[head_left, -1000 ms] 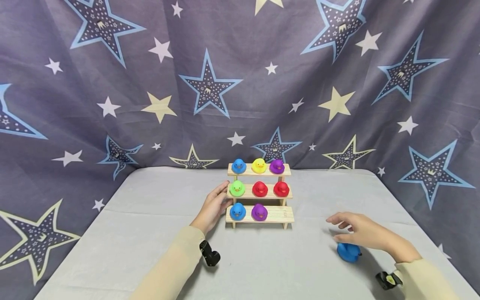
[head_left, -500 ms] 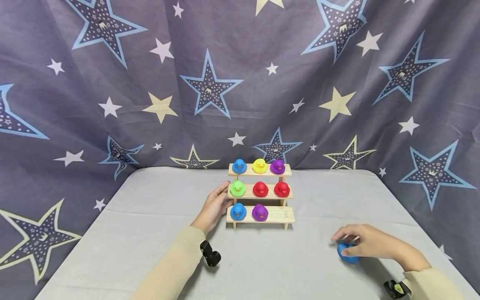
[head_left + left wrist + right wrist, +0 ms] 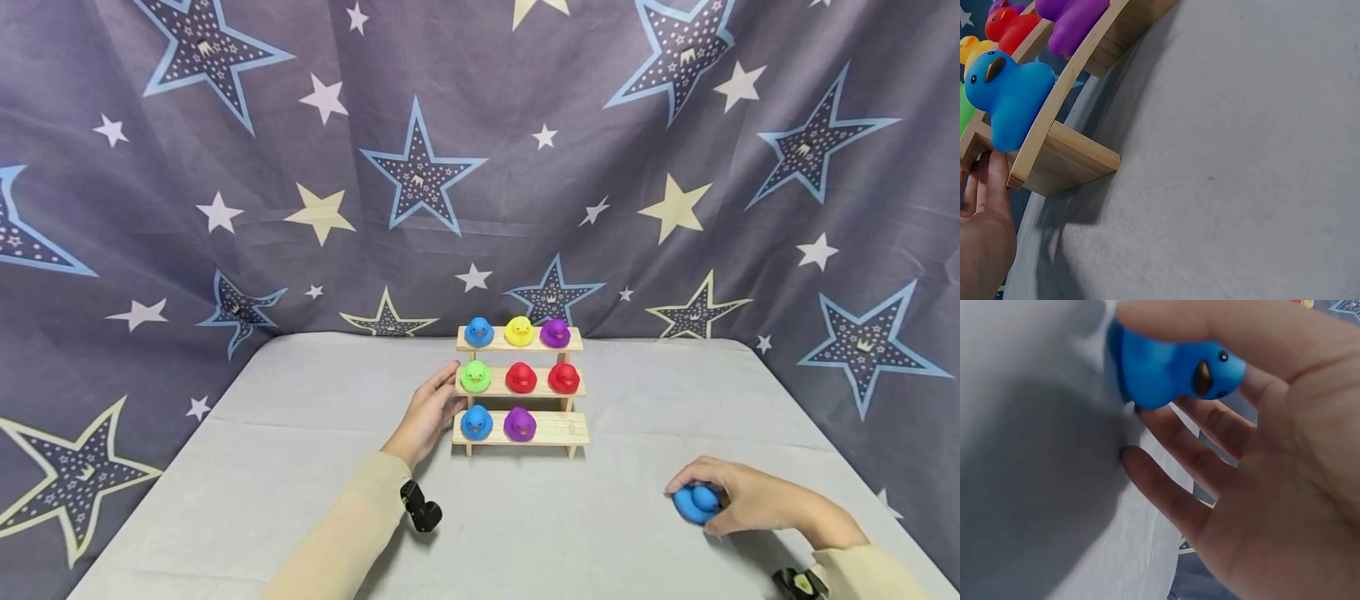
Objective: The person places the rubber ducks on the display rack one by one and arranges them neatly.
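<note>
A small three-tier wooden display stand [image 3: 562, 429] stands near the middle of the table, holding several rubber ducks. Against its left end rests my left hand [image 3: 426, 421], with mostly straight fingers [image 3: 997, 178] touching the wood near the lower tiers. Closest to that hand are a green duck [image 3: 476, 377] and a blue duck [image 3: 477, 423]; a purple duck [image 3: 520, 425] sits beside the latter. Off to the right, another blue rubber duck [image 3: 694, 503] is on the table. My right hand [image 3: 765, 500] grips it, thumb on one side and curled fingers on the other.
Two red ducks [image 3: 521, 378] share the middle tier with the green one. A blue, a yellow [image 3: 519, 332] and a purple duck line the top tier. Behind the grey-covered table [image 3: 570, 533] hangs a star-patterned curtain [image 3: 480, 208].
My right hand has come down around the loose blue duck, from hovering over it to gripping it, and the duck has turned slightly. My left hand stays at the stand.
</note>
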`<state>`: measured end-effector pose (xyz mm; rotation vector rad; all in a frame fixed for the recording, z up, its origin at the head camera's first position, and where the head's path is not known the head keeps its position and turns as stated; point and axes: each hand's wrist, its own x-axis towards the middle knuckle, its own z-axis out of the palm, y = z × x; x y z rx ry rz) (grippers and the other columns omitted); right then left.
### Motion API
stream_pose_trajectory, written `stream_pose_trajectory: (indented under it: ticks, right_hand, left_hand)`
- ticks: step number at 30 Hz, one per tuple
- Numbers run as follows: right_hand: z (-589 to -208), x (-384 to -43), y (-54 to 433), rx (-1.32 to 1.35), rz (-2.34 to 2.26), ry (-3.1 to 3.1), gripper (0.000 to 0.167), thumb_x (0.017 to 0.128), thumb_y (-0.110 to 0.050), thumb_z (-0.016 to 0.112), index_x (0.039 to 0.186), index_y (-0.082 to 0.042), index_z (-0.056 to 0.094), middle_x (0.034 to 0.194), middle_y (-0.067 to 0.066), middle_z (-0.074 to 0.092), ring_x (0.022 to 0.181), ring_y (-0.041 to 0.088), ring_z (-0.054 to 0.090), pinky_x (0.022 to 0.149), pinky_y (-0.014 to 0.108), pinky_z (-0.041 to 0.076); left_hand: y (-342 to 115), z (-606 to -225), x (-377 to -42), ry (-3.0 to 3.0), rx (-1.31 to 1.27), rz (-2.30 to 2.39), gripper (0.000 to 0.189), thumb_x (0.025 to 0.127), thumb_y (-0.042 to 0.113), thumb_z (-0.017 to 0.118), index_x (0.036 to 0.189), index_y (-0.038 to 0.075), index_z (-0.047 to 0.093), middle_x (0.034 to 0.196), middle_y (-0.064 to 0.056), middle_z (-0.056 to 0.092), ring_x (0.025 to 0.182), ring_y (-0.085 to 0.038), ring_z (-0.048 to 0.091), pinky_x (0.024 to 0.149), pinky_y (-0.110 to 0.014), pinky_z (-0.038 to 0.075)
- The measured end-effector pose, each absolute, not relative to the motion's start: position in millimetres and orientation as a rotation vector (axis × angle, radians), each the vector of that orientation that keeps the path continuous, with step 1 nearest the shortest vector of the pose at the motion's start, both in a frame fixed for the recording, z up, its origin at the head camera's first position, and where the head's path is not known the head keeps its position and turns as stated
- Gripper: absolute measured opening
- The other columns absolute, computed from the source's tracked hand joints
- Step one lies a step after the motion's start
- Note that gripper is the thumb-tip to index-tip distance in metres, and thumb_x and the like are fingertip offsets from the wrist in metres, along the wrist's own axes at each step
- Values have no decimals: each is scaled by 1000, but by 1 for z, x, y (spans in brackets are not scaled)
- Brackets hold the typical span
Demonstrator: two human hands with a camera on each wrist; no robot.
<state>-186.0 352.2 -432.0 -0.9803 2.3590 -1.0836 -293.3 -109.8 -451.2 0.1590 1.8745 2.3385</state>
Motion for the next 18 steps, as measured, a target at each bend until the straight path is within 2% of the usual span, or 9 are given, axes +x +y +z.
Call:
stream_pose_trajectory:
  ticks: [6, 18]
  right_hand:
    - [-433, -185, 353, -1007, -1062, 2390, 54, 76, -1, 79, 126, -14, 64, 120, 10, 58, 104, 5, 51, 80, 18, 46]
    - [-433, -184, 352, -977, -1058, 2433, 53, 77, -3, 80, 126, -13, 64, 120, 11, 59, 104, 5, 51, 79, 19, 47]
  left_hand:
    - [-110, -451, -294, 1874, 162, 2337, 54, 104, 7, 39, 157, 4, 29, 158, -15, 32, 141, -30, 39, 112, -34, 43]
    - [-109, -449, -292, 1871, 157, 2340, 55, 104, 7, 40, 157, 4, 29, 158, -15, 32, 142, -30, 38, 113, -35, 42]
